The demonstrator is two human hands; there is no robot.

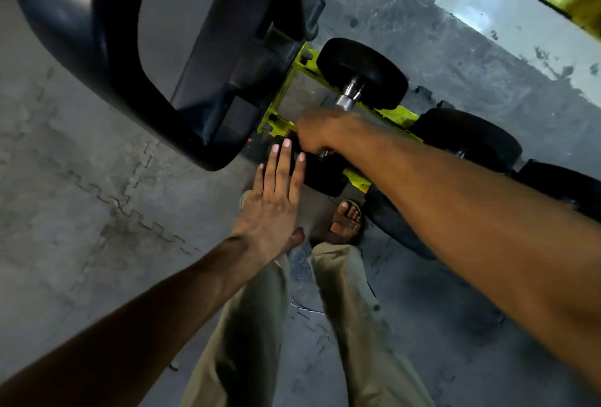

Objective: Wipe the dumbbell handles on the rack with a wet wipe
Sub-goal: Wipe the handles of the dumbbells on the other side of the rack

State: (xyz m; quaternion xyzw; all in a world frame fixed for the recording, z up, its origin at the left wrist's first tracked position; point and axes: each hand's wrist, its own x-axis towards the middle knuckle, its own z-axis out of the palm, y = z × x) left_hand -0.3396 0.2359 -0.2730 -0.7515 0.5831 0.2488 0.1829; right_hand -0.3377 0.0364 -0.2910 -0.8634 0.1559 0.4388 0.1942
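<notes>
The dumbbell (364, 71) lies across the yellow rack (401, 116) at its left end, and the right hand (325, 133) is closed over its steel handle (348, 97), fingers curled round the bar so that only the far stretch of metal shows beside the far head. No wipe can be seen; if there is one it is hidden inside that fist, and I cannot tell. The left hand (274, 195) is flat, fingers straight and together, their tips resting against the near head, holding nothing. That bracing is worth having: the round heads look ready to roll on the rails, so a steady press there should let the right hand twist and slide along the bar without shifting the weight. A good wipe would likely run the whole length, from near head to far head, turning the wrist to reach the underside. The next dumbbell (468, 138) sits just to the right on the same rack, and the dark machine frame (123, 58) crowds the left side, so the elbow has little room there.
</notes>
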